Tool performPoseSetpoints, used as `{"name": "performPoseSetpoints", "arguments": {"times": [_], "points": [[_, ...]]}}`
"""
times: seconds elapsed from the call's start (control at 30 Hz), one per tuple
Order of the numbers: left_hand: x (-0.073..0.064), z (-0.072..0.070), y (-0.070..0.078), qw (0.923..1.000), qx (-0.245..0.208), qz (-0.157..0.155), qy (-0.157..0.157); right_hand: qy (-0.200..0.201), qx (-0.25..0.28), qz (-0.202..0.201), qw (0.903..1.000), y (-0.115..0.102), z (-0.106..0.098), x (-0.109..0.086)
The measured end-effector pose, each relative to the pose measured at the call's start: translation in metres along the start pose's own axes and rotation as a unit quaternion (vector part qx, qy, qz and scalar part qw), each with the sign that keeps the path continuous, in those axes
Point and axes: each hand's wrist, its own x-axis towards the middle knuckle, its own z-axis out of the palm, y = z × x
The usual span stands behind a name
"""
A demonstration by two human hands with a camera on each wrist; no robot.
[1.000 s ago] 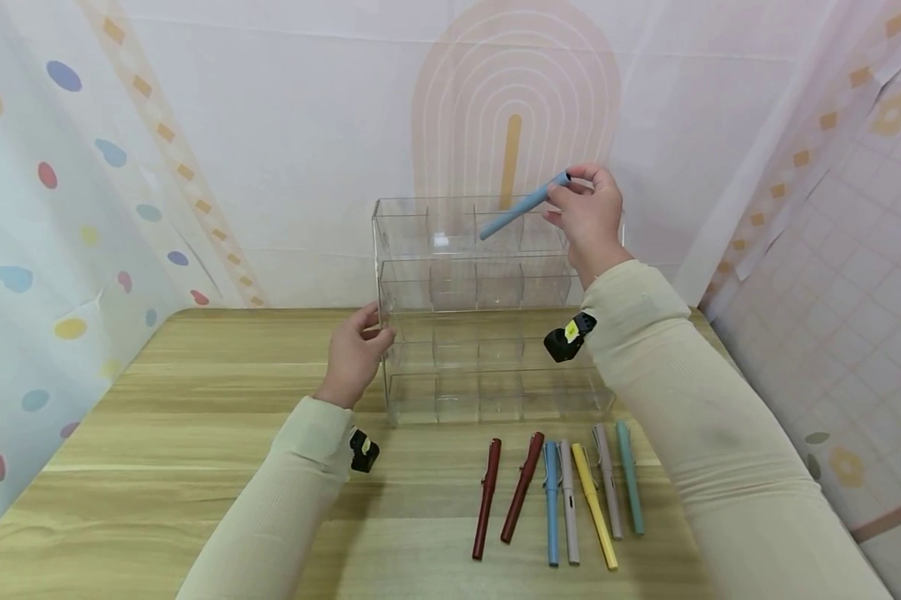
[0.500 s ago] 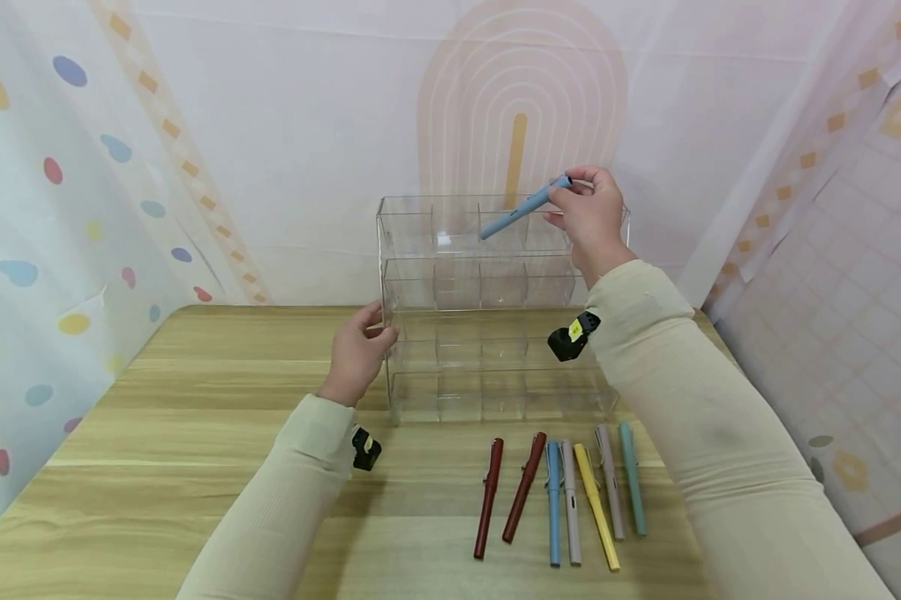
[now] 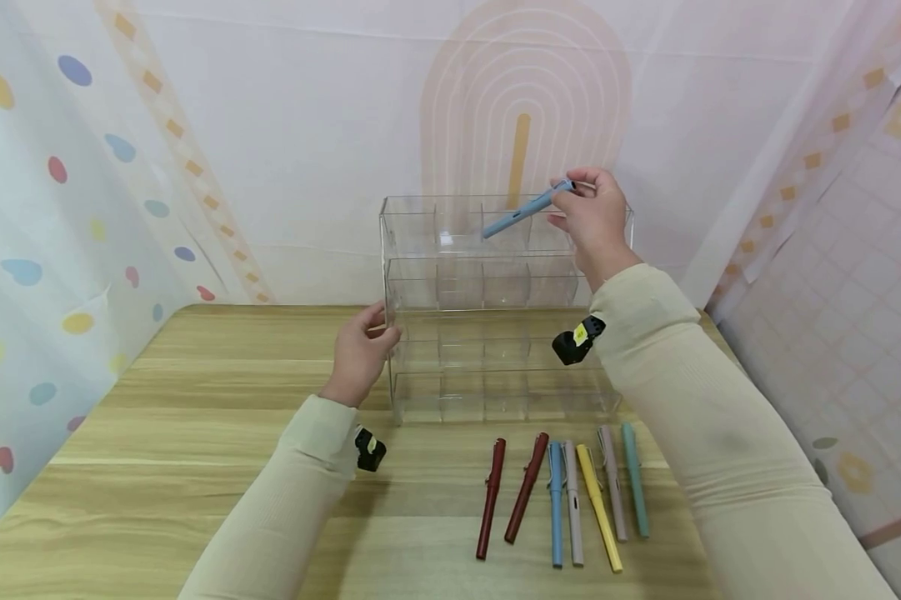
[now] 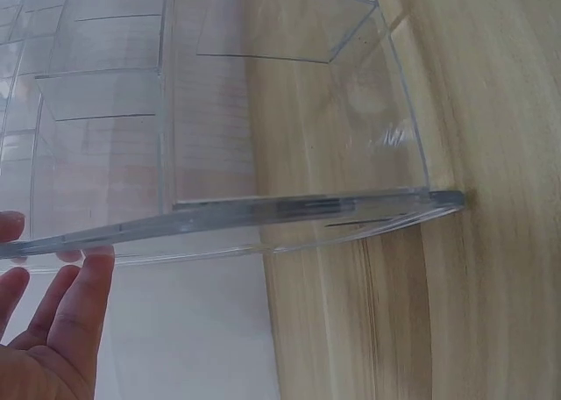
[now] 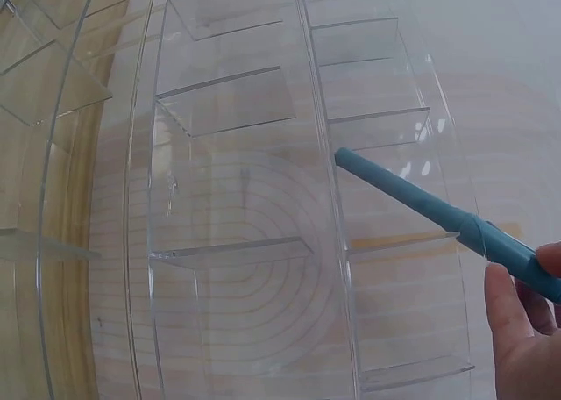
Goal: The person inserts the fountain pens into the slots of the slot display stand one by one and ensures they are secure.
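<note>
A clear acrylic rack (image 3: 461,312) with tiers of compartments stands upright on the table. My left hand (image 3: 360,354) grips its left side panel, thumb at the front and fingers behind; in the left wrist view the fingers (image 4: 79,317) touch the panel. Above the top tier, my right hand (image 3: 596,218) pinches a blue fountain pen (image 3: 521,217) by its capped end. The pen slants down to the left. In the right wrist view the pen (image 5: 412,196) crosses the top-row dividers; I cannot tell whether it touches the rack.
On the wooden table (image 3: 195,442), in front of the rack, lie several pens: dark red (image 3: 491,498), another dark red (image 3: 527,487), blue (image 3: 556,504), yellow (image 3: 600,508), green (image 3: 635,479) and greyish-lilac (image 3: 573,502). A patterned curtain (image 3: 307,150) hangs close behind the rack.
The blue pen has turned in my right fingers, so its clip and barrel slot now show. My left hand stays on the side panel. The whole view has shifted slightly.
</note>
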Motion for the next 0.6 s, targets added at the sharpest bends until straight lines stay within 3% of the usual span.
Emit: {"name": "performPoseSetpoints", "arguments": {"times": [0.27, 0.4, 0.6], "points": [[-0.0021, 0.0008, 0.0005, 1.0000, -0.006, 0.002, -0.001, 0.009, -0.033, -0.008, 0.9994, -0.0010, -0.0038, -0.0028], [-0.0016, 0.0010, 0.0004, 1.0000, -0.008, 0.004, -0.004, 0.028, -0.087, -0.027, 0.9954, -0.0037, -0.0061, -0.0051], [-0.0006, 0.0009, 0.0007, 0.9998, -0.015, 0.007, -0.006, 0.035, -0.189, -0.036, 0.9808, -0.0057, -0.0046, -0.0032]]}}
